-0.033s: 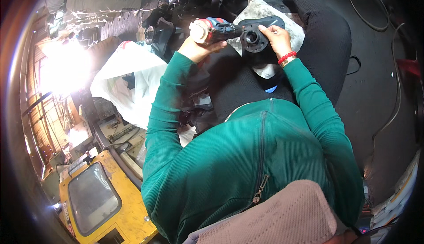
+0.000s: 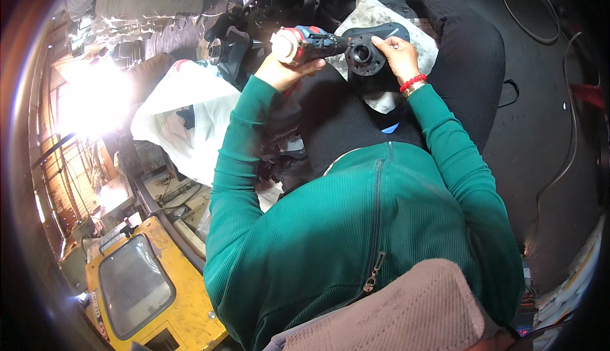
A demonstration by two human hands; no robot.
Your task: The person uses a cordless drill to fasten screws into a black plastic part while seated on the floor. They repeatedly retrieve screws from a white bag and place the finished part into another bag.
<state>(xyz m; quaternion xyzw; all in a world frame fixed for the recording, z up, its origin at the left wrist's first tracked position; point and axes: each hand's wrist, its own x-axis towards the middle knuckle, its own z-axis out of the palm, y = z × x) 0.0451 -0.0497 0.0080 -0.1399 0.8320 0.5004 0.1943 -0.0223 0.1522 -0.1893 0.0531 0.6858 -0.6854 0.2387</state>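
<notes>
A cordless drill with red, blue and black casing is gripped in my left hand. Its tip points right and meets the edge of a round black flange with a central hub and small holes around it. That black flanged part rests over a stained white cloth on my lap. My right hand, with a red bead bracelet at the wrist, is closed at the flange's right side. A small pale sliver shows at its fingertips, too small to name.
An open white plastic bag stands left of my left arm. Beyond the drill lie several dark parts in a heap. A yellow machine panel with a window is at the lower left. Cable runs along the dark floor at right.
</notes>
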